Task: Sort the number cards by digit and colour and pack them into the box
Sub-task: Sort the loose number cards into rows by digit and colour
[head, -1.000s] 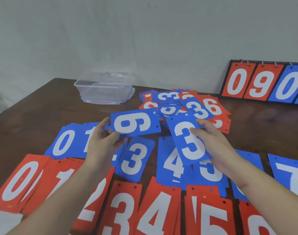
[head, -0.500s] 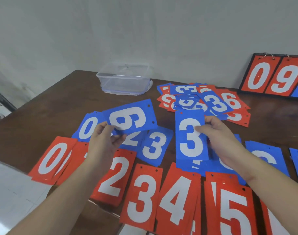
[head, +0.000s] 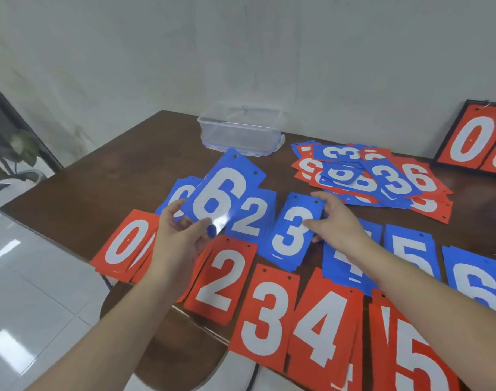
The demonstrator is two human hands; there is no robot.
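My left hand (head: 179,235) pinches a blue 6 card (head: 221,193) by its lower corner and holds it tilted above the blue 0 pile (head: 175,194) and blue 2 pile (head: 249,218). My right hand (head: 342,224) holds a blue 3 card (head: 292,235) by its right edge, thumb on its face, with the card lying on the blue 3 pile. A clear plastic box (head: 241,131) stands open at the back of the table. To its right, a loose heap of mixed red and blue cards (head: 382,179) lies unsorted.
Red piles 0 (head: 128,244), 2 (head: 221,277), 3 (head: 266,314), 4 (head: 323,334) and 5 (head: 416,362) line the near edge. Blue piles 4 (head: 345,266), 5 (head: 410,249) and 6 (head: 478,280) lie behind them. A scoreboard (head: 472,142) leans on the wall.
My right hand has carried the blue 3 card left and down onto the blue 3 pile. My left hand turned the blue 6 card more upright. The view shifted left.
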